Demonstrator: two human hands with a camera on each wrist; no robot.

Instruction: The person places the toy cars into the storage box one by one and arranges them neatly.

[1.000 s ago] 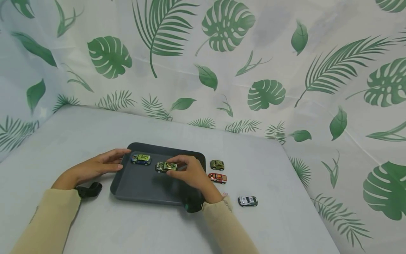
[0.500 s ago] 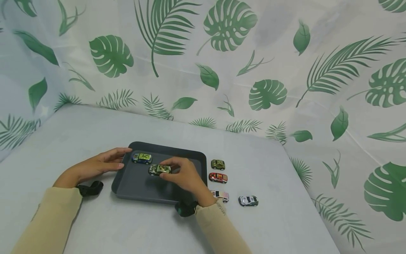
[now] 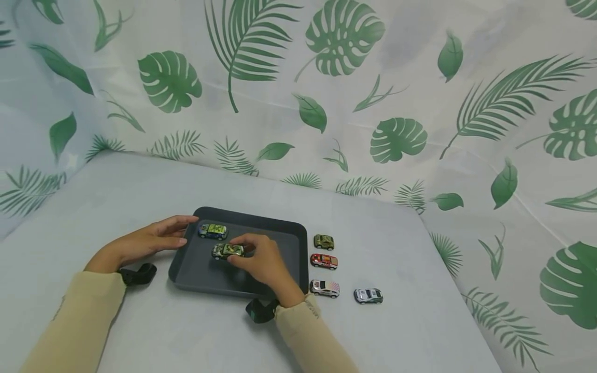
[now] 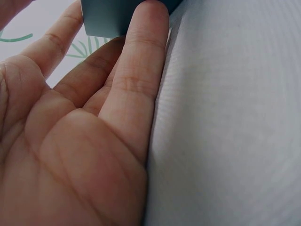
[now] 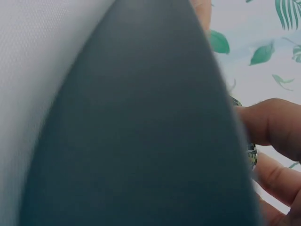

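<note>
In the head view, my right hand [image 3: 265,261] pinches a camouflage toy car [image 3: 226,251] between thumb and fingers, over the left half of the dark grey tray [image 3: 205,287]. Whether its wheels touch the tray floor I cannot tell. Just behind it, a blue and yellow-green toy car [image 3: 213,231] sits in the tray's far left corner. My left hand [image 3: 140,243] lies at the tray's left side, its straight fingers touching the rim. In the right wrist view, the tray wall [image 5: 136,117] hides most of the pinched car.
Right of the tray, a green toy car [image 3: 324,242], a red one [image 3: 324,261] and a white-pink one [image 3: 325,288] stand in a column on the white table [image 3: 420,331]. A silver car [image 3: 368,296] is farther right. Leaf-printed cloth [image 3: 261,119] rises behind.
My right hand has carried the camouflage car leftward over the tray, closer to the blue and yellow-green car. The white-pink car has come into sight from behind my right arm. My left hand stays at the rim.
</note>
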